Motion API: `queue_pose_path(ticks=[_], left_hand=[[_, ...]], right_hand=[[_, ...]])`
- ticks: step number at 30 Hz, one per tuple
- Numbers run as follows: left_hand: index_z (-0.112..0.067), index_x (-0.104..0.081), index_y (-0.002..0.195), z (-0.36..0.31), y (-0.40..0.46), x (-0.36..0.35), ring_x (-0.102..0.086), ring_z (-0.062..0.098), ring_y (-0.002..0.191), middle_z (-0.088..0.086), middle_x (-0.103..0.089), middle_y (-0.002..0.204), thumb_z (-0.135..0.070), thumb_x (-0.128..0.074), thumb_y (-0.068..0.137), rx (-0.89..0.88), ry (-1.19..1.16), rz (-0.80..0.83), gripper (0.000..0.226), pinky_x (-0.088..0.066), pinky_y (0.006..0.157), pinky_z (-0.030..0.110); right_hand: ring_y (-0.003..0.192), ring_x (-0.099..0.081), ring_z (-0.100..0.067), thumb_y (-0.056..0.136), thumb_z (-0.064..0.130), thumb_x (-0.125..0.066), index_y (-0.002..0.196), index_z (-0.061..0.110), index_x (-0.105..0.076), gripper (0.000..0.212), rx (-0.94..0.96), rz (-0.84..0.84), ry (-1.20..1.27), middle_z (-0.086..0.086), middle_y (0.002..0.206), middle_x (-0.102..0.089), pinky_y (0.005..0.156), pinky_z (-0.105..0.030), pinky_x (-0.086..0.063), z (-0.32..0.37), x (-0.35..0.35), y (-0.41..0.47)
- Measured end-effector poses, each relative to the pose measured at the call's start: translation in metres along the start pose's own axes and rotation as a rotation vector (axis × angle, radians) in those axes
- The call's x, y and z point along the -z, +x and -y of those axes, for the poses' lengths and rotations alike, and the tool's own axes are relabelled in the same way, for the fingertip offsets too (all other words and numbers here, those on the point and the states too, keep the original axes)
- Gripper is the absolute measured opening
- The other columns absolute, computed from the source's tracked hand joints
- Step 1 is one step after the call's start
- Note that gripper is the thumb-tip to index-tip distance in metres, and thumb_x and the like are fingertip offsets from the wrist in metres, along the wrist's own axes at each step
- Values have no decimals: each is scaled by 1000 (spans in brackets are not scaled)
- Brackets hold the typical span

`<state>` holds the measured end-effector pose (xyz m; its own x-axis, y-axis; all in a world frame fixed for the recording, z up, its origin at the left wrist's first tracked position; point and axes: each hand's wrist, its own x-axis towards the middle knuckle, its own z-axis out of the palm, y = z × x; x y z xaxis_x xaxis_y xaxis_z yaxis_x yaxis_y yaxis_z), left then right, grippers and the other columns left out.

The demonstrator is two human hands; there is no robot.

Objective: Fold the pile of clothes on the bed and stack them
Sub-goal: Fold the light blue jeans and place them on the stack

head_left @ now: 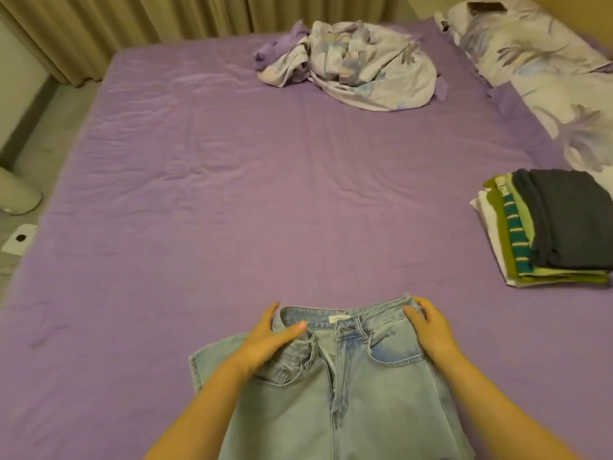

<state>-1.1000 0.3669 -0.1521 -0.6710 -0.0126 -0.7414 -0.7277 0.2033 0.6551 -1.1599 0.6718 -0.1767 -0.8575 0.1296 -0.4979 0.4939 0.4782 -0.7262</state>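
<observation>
Jeans [348, 386]: light blue, lying front up on the near edge of the purple bed [232, 194], top end pointing away, not folded yet.
Done so far: a neat stack [550, 227] of folded clothes sits on the right side of the bed, a dark one on top.
Left to do: I think the jeans are the last loose piece; the crumpled flowery cloth [358, 68] far away looks like bedding.
Left hand [268, 340]: fingers tucked behind the top edge, thumb lying across the front, gripping the left corner.
Right hand [431, 327]: fingers bent over the right corner, thumb on the front, holding it.
</observation>
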Motion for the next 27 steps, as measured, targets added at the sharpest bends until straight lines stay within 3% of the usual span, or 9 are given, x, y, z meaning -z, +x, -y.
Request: queue_pose_path(ticks=[4,8,11,13,14,17,20,23,27], left_hand=[[-36,-6,152,-10,24,5,-18,18,145,-8,-12,159,-55,-75,62,-74,80,85,115,-25,116,43],[-55,-24,137,-21,53,30,-26,12,136,-9,-27,144,-57,-75,63,-198,176,86,89,-27,114,36],[-45,-38,135,-23,88,42,-30,14,134,-4,-33,141,-47,-73,74,-260,211,-19,71,-28,112,32],[-33,-40,141,-16,115,45,-30,22,137,5,-32,146,-43,-66,85,-212,391,-133,62,-28,113,36],[-34,-39,142,-12,127,43,-25,24,140,8,-28,150,-45,-59,90,-180,621,-191,56,-25,114,40],[-37,-46,137,-3,149,27,-12,21,146,-1,-27,154,-47,-36,99,-320,1177,-223,41,-1,117,46],[-28,-62,118,-10,165,4,-45,20,124,-3,-63,119,-56,-29,97,-386,1190,-125,48,-5,116,42],[-24,-67,100,-14,176,-8,-56,19,99,-3,-67,90,-70,-38,87,-325,1216,-68,56,-24,108,39],[-27,-57,127,-9,185,-9,-50,20,116,-1,-66,109,-50,-49,93,-291,1199,39,42,-14,115,42]], right_hand=[[109,-55,-32,99,19,-49,127,5,-53,32,21,-51,-74,-18,124,-59,91,-41,-43,1,-12,27],[114,-54,-35,99,20,-48,127,5,-53,32,103,-129,-109,-18,126,-59,92,-41,-42,11,-13,49],[114,-55,-36,98,24,-51,128,8,-54,35,114,-190,-141,-16,127,-59,93,-44,-44,12,-19,69],[116,-53,-37,97,23,-53,130,6,-52,37,87,-143,-238,-19,129,-57,96,-45,-43,6,-30,83],[120,-50,-37,96,20,-54,131,4,-51,39,83,-107,-320,-20,131,-55,99,-44,-40,3,-37,89],[128,-43,-38,90,15,-63,127,0,-56,41,249,-84,-622,-21,133,-53,105,-47,-34,-5,-62,99],[139,-33,-28,95,24,-56,131,9,-55,39,430,73,-742,-9,141,-49,111,-44,-30,-4,-94,106],[144,-19,-14,100,40,-39,141,26,-41,43,420,290,-774,8,148,-38,114,-37,-22,-7,-119,115],[132,-34,-20,100,42,-39,143,34,-39,43,544,284,-919,5,142,-41,109,-36,-25,-12,-131,119]])
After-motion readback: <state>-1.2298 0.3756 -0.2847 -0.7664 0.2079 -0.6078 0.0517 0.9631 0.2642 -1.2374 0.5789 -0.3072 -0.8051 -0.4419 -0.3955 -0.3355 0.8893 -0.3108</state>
